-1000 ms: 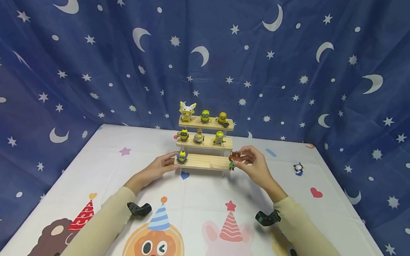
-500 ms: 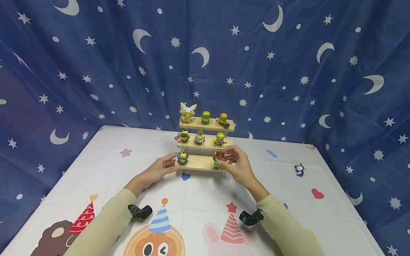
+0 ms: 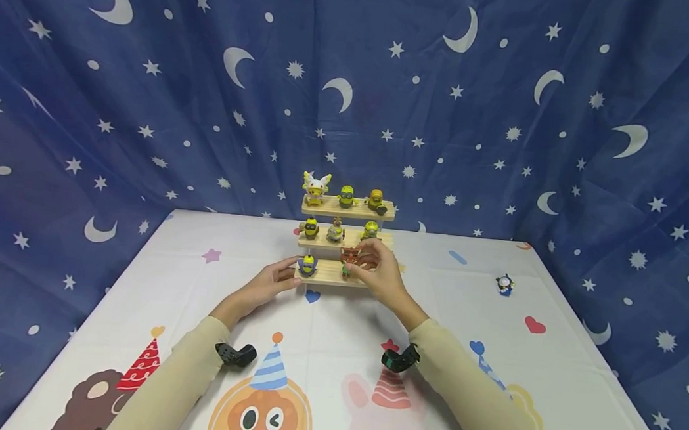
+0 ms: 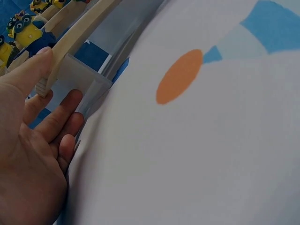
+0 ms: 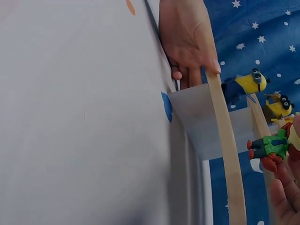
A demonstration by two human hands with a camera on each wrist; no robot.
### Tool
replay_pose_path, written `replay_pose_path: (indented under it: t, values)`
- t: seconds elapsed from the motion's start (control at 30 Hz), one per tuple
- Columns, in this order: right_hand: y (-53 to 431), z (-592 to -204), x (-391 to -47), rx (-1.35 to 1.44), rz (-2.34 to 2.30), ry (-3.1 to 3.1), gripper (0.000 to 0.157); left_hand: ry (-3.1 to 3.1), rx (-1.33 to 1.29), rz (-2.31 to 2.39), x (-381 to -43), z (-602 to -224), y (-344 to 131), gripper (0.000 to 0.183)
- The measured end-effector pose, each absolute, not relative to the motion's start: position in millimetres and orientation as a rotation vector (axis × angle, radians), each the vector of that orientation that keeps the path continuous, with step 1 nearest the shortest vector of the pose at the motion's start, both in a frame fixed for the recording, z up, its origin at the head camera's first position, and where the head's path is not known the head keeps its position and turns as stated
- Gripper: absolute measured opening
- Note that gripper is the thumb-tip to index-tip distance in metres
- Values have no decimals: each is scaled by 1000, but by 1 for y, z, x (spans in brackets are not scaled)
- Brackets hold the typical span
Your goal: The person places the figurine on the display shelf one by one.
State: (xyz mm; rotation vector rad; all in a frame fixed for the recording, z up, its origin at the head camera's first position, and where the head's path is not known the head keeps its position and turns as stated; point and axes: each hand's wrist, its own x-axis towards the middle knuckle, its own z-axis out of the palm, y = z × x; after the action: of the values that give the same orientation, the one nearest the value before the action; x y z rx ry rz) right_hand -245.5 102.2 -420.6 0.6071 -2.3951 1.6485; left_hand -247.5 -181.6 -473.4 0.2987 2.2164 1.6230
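Note:
My right hand point(image 3: 385, 280) pinches a small fox figurine point(image 3: 349, 256) by its side, over the middle of the bottom board of a three-tier wooden shelf point(image 3: 327, 279). The fox has a reddish-brown head and a green top; in the right wrist view its feet point toward the board's edge, and its head is partly cut off. At the shelf's left end my left hand point(image 3: 265, 286) grips the bottom board, thumb point(image 4: 41, 63) on the edge and fingertips beneath. Just beside that thumb stands a Minion figurine point(image 3: 307, 266) with a dark blue cape.
Three figurines stand on the top board, among them a white-eared one point(image 3: 315, 188). Three more stand on the middle board, the rightmost point(image 3: 370, 230) partly behind my right hand. A blue-and-white figurine point(image 3: 504, 284) lies apart on the white tablecloth point(image 3: 458, 301), to the right.
My right hand has carried the fox figurine leftward from the shelf's right end to the middle of the bottom board. My left hand has stayed at the left end.

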Motion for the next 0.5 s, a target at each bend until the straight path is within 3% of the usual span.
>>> replay_pose_path:
  t: [0.5]
  values:
    - [90,-424,-250,549,1546,-2472,38,2207,315,1633,-249,-475,-182,78]
